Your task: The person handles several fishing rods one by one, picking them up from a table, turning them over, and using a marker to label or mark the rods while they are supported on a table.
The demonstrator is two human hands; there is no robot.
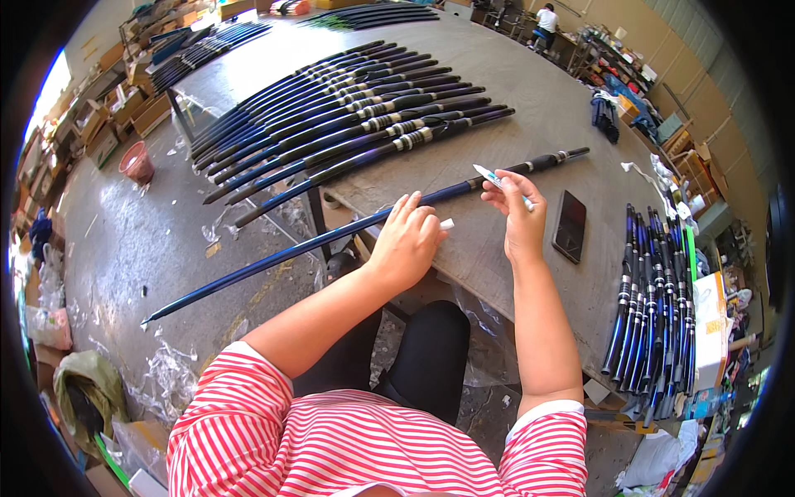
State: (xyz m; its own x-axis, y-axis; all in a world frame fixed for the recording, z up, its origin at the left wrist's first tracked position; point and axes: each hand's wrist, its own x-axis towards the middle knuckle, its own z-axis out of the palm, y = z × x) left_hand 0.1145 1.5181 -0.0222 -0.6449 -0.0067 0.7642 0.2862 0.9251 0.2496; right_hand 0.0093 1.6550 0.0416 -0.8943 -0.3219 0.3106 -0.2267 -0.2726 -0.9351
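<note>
A long dark blue fishing rod slants across the table's near edge, its thin end out over the floor at the left. Over its middle lies my left hand, fingers bent around the rod. A small white cap sticks out beside that hand's thumb side. My right hand pinches a slim white pen-like tube with a pointed tip. The tip points up and left, just above the rod's dark grip section. Flat on the table, right of my right hand, is a black phone.
Several similar rods lie side by side on the table beyond my hands. Another bundle of rods lies at the right edge. A red bucket and plastic scraps are on the floor at left. A person sits far off.
</note>
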